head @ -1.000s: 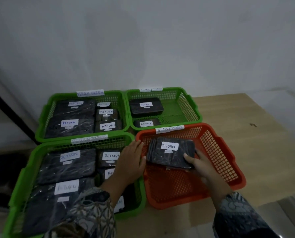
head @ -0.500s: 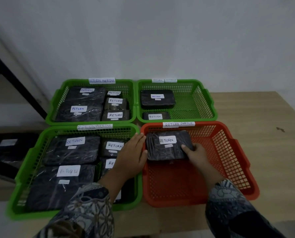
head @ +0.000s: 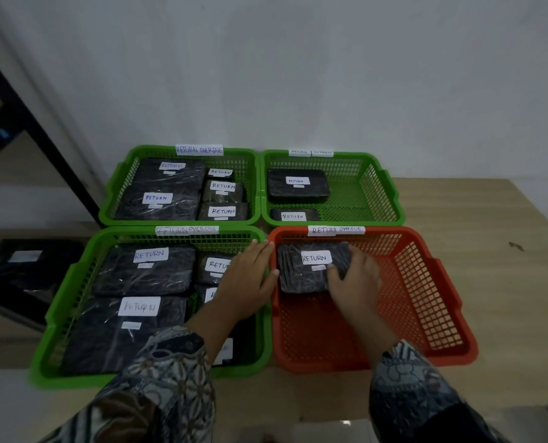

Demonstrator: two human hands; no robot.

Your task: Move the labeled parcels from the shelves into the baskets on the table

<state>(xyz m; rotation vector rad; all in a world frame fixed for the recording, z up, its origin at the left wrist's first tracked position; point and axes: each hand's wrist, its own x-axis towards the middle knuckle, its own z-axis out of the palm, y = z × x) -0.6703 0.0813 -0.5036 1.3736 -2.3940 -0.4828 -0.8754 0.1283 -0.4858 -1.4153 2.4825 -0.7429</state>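
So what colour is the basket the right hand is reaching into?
The basket is orange-red; the head view shows it clearly.

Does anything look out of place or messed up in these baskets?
Nothing spilled or damaged. Only the tag on the near green basket looks scribbled over at RETURN. The parcel lies flat in the orange basket, held by the right hand.
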